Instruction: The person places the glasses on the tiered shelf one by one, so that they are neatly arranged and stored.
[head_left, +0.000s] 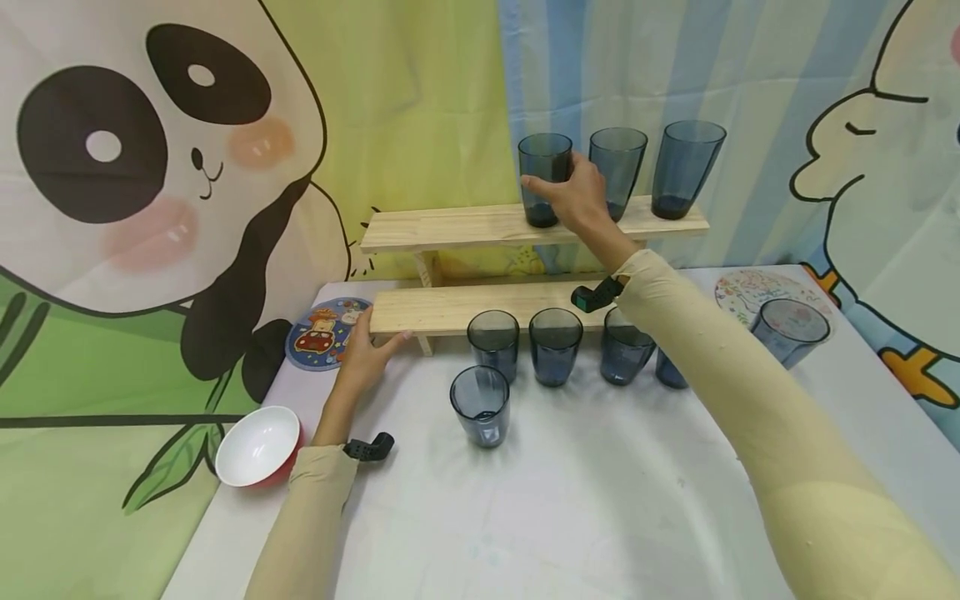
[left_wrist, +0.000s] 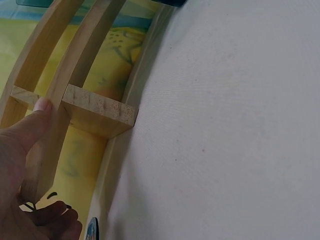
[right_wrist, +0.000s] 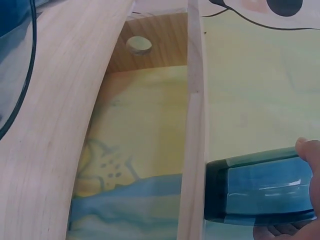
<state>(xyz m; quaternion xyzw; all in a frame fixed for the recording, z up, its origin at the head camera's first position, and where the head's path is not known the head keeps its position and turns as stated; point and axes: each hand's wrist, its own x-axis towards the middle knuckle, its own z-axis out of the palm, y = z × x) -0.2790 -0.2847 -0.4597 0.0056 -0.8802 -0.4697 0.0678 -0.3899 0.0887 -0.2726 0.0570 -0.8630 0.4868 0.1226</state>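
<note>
My right hand (head_left: 581,196) grips a tall blue-tinted glass (head_left: 536,210), whose base is at the upper board (head_left: 450,227) of a two-tier wooden shelf. In the right wrist view this glass (right_wrist: 265,192) stands against the board's edge, thumb and fingers on opposite sides. Two similar glasses, a middle one (head_left: 621,150) and a right one (head_left: 686,162), stand farther along that board. My left hand (head_left: 363,360) holds the left end of the lower board (head_left: 442,308). In the left wrist view its thumb (left_wrist: 37,117) presses the wooden edge, with the other fingers curled beyond.
Several blue glasses (head_left: 555,350) line the table before the lower board, with another glass (head_left: 480,408) nearer. One more glass (head_left: 787,329) stands at the right by a round patterned mat (head_left: 738,292). A blue round mat (head_left: 311,337) and a white-and-red bowl (head_left: 258,446) lie left.
</note>
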